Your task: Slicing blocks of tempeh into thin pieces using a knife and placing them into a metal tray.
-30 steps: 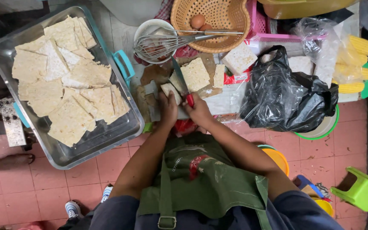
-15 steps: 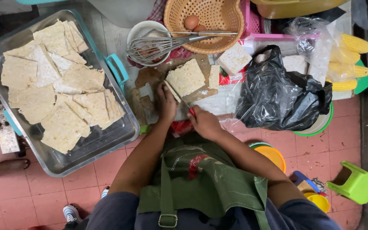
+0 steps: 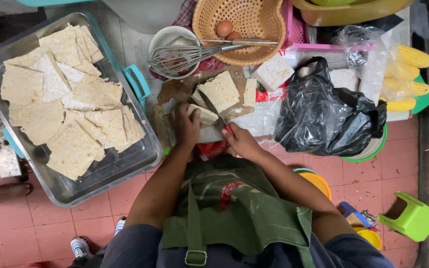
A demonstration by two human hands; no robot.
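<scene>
My left hand presses down on a pale slab of tempeh lying on a wooden cutting board. My right hand grips the red handle of a knife, whose blade runs up and left across the slab. A larger square tempeh piece and a narrow strip lie further back on the board. I wear a green apron.
A metal tray heaped with cut tempeh slices sits at left. Behind the board are a bowl with a whisk, a woven basket with eggs, a tempeh block, a black plastic bag, corn cobs and a green stool.
The view has shifted left and closer. My right hand and the knife have moved down and right along the slab, and my left hand now holds the piece from the left.
</scene>
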